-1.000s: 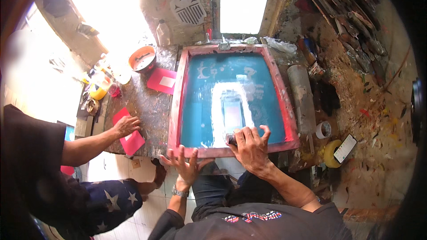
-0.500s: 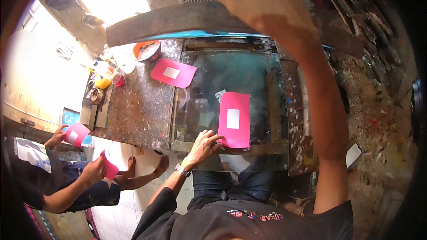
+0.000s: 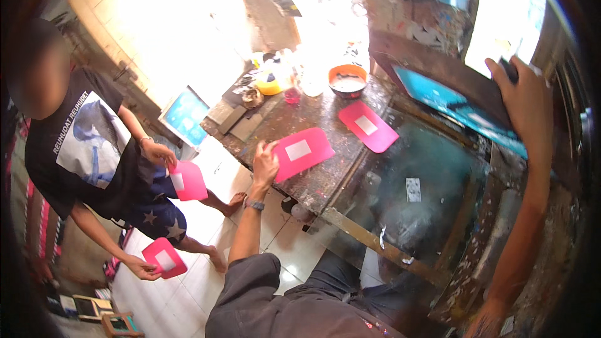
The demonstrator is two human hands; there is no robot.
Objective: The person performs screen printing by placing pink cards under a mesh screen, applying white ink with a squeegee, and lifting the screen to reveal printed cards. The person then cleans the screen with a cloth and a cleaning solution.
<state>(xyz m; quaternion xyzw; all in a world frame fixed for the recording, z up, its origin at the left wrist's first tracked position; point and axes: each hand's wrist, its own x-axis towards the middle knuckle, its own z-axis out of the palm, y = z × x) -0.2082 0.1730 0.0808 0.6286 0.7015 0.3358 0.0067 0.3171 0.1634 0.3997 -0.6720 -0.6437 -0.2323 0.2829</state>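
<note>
Head view: we see the left hand (image 3: 265,166) grasping a pink card (image 3: 305,153) by its nine-o'clock edge, over the table (image 3: 313,189). Between two and three o'clock, the right hand's (image 3: 529,91) fingers clasp a dark object (image 3: 509,71) beside the tilted frame (image 3: 444,75); whether they also grip it, we cannot tell.

The workbench (image 3: 316,116) (paint-spattered) bears an orange bowl (image 3: 348,81) and pink card (image 3: 368,126).

The hands (image 3: 266,166) hold a pink sheet (image 3: 313,156) and tilted frame (image 3: 451,76).
</note>
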